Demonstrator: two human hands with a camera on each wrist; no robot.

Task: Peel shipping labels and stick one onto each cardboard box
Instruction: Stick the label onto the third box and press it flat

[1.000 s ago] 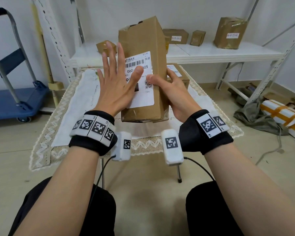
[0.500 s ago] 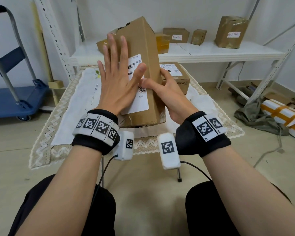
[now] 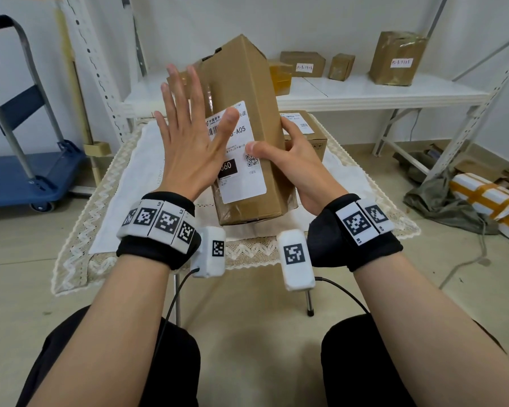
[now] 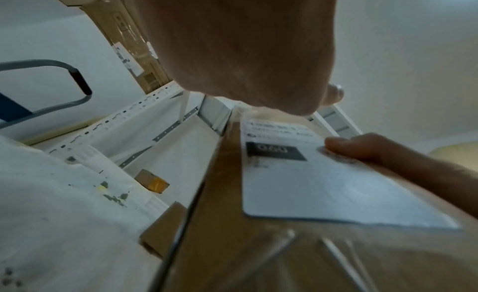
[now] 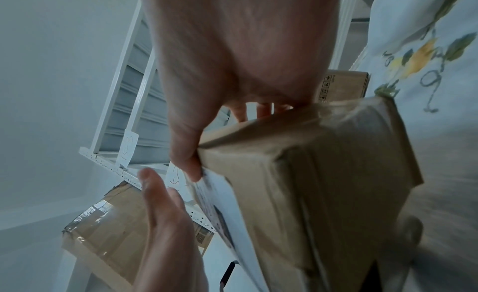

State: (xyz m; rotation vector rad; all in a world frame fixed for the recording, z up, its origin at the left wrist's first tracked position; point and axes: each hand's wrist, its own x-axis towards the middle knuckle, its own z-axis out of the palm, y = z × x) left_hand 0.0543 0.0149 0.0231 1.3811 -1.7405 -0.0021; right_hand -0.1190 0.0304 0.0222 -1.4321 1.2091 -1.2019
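Box (image 3: 247, 118), tall, labelled: tilted up off the worktop (image 3: 121, 177), gripped by the right hand (image 3: 301, 168), thumb on the label (image 3: 238, 151), fingers wrapped behind. Left hand (image 3: 188, 142) spread flat, fingers straight, over the label's left part; contact uncertain. Progress, judged: this box appears done; a second labelled box (image 3: 306, 133) lies just behind the right hand; shelf boxes (image 3: 397, 57) carry small tags only. Room: bare cloth left of the left hand; worktop edge close below both wrists.
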